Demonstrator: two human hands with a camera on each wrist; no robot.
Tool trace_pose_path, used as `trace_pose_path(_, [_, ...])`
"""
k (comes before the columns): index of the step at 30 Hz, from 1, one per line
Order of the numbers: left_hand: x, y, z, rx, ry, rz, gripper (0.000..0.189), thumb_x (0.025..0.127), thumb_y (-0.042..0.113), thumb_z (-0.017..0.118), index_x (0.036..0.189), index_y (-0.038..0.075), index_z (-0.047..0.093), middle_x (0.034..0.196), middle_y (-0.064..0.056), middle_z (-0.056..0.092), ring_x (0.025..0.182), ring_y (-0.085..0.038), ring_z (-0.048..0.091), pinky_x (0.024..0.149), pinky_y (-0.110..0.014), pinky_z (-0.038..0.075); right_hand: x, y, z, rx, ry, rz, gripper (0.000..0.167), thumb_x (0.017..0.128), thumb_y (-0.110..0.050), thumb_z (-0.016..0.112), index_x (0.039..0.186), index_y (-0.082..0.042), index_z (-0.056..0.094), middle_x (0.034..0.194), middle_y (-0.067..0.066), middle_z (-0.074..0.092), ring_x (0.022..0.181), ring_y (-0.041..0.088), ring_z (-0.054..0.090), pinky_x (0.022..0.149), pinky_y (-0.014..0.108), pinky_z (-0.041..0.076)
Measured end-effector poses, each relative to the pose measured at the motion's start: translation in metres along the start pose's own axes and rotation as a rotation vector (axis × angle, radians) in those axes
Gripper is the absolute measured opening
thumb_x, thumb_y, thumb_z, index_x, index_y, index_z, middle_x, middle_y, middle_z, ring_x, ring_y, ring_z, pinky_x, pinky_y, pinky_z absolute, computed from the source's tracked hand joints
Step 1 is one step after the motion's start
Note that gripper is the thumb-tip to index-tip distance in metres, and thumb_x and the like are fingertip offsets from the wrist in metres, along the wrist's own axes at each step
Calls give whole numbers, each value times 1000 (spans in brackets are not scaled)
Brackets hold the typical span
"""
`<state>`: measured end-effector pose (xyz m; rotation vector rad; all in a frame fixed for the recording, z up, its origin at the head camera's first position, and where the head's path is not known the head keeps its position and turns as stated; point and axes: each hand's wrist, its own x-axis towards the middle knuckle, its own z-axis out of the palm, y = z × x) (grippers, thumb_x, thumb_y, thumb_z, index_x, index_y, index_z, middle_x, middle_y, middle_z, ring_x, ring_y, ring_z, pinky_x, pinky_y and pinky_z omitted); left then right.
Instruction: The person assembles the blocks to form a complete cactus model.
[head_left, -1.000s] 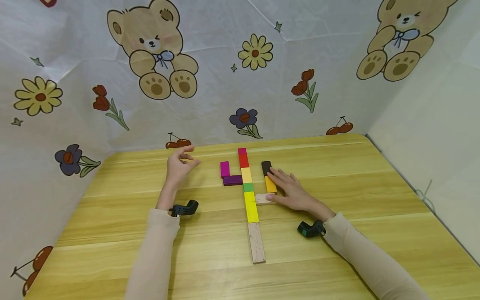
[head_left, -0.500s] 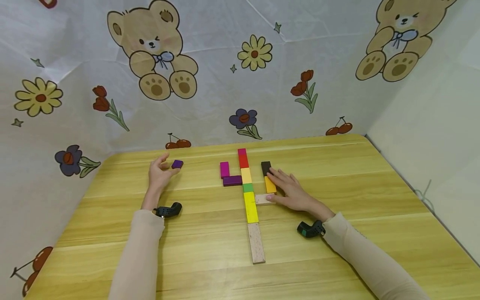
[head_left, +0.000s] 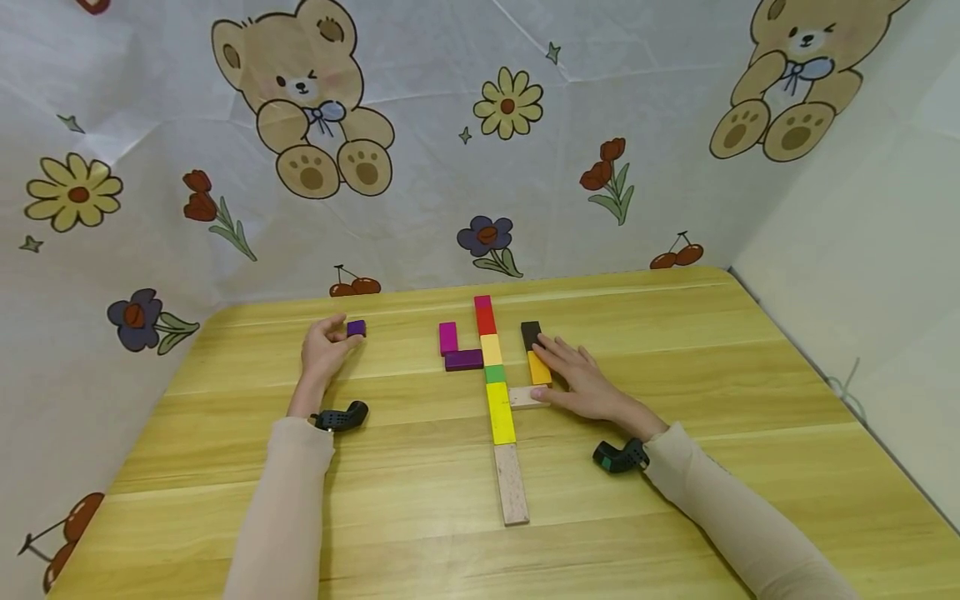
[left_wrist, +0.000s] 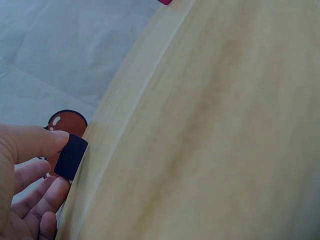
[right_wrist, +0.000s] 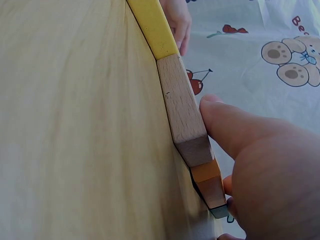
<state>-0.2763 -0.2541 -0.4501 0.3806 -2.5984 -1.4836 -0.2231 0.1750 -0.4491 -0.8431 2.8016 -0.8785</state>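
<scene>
At the far left of the table, my left hand (head_left: 322,357) pinches a small dark purple block (head_left: 356,328) between thumb and fingers. In the left wrist view the thumb lies on one end of that block (left_wrist: 71,156) and a fingertip on the other. My right hand (head_left: 585,385) rests with extended fingers on a black block (head_left: 531,334) and an orange block (head_left: 539,368). Its thumb touches a plain wooden block (head_left: 523,397). That wooden block sticks out from a yellow block (head_left: 500,414); the right wrist view shows them meeting end to side.
A line of blocks runs down the table: red (head_left: 485,318), pale yellow (head_left: 491,350), green (head_left: 494,374), yellow, then a long plain wooden block (head_left: 512,485). Left of it lie a purple block (head_left: 463,360) and a magenta block (head_left: 447,338). A patterned cloth (head_left: 420,233) hangs behind.
My left hand has moved left from its place a second ago, then slightly right; its spread fingers now pinch the small purple block, which has turned a little. The right hand has stayed still.
</scene>
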Motion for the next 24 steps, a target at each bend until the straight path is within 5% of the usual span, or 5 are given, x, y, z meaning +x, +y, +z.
trace_pose_path(10, [3, 3, -2, 56, -75, 35, 46, 98, 11, 58, 141, -1, 49, 136, -24, 54, 105, -27, 51, 82, -27, 38, 0, 3, -2, -6, 4, -3, 78, 93, -39, 64, 154, -6, 28, 163, 13, 18, 150, 42, 12, 117, 66, 0])
trace_pose_path(16, [3, 2, 1, 95, -45, 35, 41, 98, 10, 57, 137, -1, 54, 119, -25, 61, 95, -24, 53, 76, -26, 39, -2, 3, 0, 3, -2, 3, 79, 93, -40, 65, 154, -6, 28, 163, 13, 18, 150, 41, 11, 117, 65, 0])
trace_pose_path(24, [5, 2, 2, 102, -9, 50, 38, 98, 9, 58, 134, -2, 56, 123, -24, 62, 98, -28, 56, 78, -26, 39, -2, 3, -1, 5, 4, 2, 78, 93, -39, 65, 154, -7, 28, 163, 13, 18, 150, 42, 11, 117, 66, 0])
